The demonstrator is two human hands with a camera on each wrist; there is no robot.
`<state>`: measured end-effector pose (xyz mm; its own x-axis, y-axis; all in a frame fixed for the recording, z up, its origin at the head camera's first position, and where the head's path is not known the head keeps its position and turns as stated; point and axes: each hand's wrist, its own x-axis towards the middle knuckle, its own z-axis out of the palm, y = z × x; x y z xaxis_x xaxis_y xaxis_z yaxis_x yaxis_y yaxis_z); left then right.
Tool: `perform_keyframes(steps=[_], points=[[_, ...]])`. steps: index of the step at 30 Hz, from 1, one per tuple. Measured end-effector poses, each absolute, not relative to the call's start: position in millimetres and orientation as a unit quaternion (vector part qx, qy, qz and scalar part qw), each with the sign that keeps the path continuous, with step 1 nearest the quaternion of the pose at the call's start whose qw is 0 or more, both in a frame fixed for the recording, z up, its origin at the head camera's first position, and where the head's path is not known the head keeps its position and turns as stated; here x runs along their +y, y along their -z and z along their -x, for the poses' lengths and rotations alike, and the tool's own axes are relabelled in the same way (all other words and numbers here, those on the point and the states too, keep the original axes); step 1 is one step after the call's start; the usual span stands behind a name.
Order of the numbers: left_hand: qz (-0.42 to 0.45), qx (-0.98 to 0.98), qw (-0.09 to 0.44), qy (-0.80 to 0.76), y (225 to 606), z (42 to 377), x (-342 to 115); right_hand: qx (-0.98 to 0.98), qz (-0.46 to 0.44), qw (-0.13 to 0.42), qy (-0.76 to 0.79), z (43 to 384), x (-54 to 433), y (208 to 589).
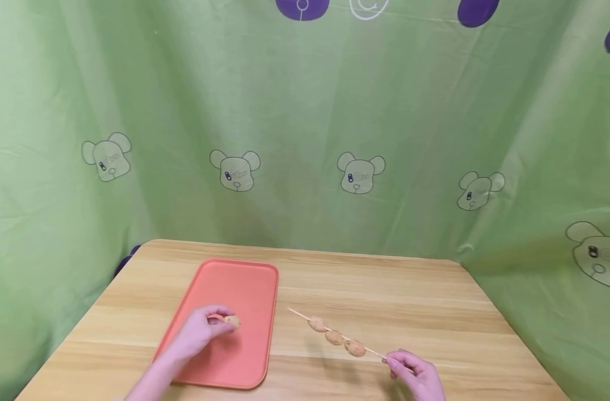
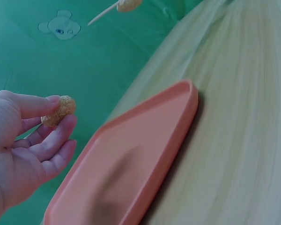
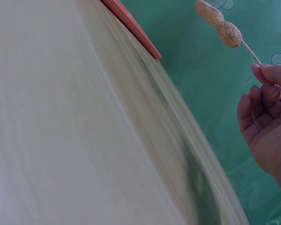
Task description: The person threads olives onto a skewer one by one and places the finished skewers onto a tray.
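My left hand (image 1: 203, 329) pinches a small wrinkled golden-brown ball (image 2: 60, 111), like a fried food ball, between thumb and fingertips. It is held above the pink tray (image 1: 240, 281). To the right, my right hand (image 1: 418, 374) grips the lower end of a thin wooden skewer (image 1: 375, 352). Three brown balls (image 1: 355, 348) are threaded on that stick, and its bare pointed tip slants up and left toward the tray. In the right wrist view, thumb and index finger hold the stick just below the skewered balls (image 3: 229, 34). The loose ball and the skewer are apart.
The tray lies on a light wooden table (image 1: 385, 284), left of the middle. Its raised rim (image 1: 274, 312) runs all round. Behind and beside the table hangs a green curtain (image 1: 295, 100) printed with bear heads.
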<state>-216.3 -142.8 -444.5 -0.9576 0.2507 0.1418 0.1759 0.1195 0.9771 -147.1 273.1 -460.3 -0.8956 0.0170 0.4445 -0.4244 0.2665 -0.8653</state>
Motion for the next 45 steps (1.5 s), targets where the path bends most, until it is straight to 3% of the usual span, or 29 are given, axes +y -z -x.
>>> perform_keyframes(steps=[18, 45], points=[[-0.179, 0.688, 0.063, -0.700, 431.6, 214.2, -112.0, -0.754, -0.226, 0.163, -0.595, 145.9, 268.6, 460.2], [-0.201, 0.643, 0.079, -0.735, 427.2, 209.4, -88.9, -0.763, -0.211, 0.155, -0.591, 145.1, 263.7, 467.2]])
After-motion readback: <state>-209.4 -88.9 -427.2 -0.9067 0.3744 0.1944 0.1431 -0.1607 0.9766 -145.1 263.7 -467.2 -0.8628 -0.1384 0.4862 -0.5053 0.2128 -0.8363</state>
